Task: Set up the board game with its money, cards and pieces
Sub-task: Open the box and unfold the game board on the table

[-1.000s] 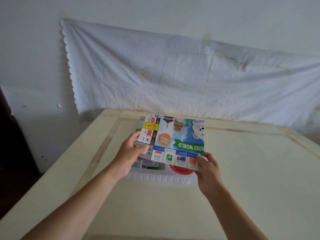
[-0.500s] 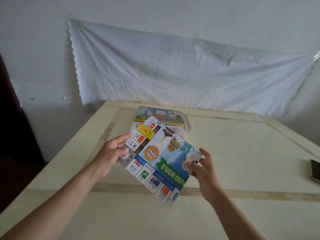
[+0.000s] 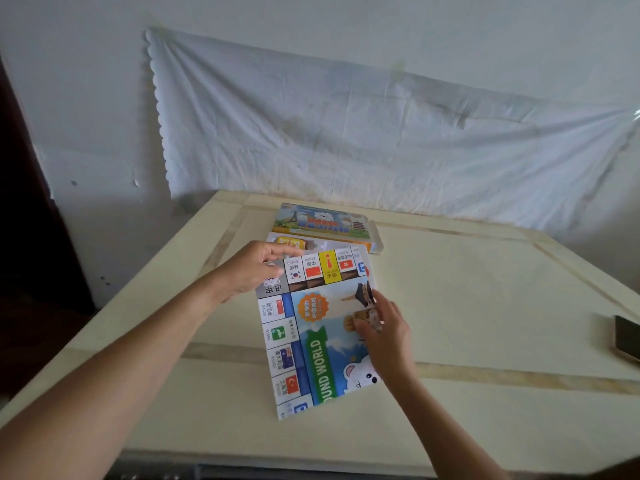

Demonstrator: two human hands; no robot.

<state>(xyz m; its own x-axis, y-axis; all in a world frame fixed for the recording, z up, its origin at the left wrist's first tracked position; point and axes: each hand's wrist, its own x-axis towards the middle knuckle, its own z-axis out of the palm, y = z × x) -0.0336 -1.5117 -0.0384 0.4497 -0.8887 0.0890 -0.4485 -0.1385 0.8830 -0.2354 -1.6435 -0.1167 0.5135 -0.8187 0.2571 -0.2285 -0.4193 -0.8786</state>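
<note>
Game board: printed card, smooth, faint sheen. Box: printed card, similar finish. Table: cream surface, smooth, low gloss; material cannot be told. Cloth: white fabric, matt, creased, stained. Wall: matt paint, chipped in places. Phone: glossy dark face.

From my remote seat I count 2 hands, 1 left hand at centre left and 1 right hand at centre, with 1 folded game board between them in the middle of the frame. Just above the board I make out 1 picture-printed box lid, 1 box tray directly below that lid, and 1 yellow pack showing at the tray's left end. Beyond those I count 1 table filling the lower half, 1 white cloth across the upper half, and 1 phone at the right edge.
</note>
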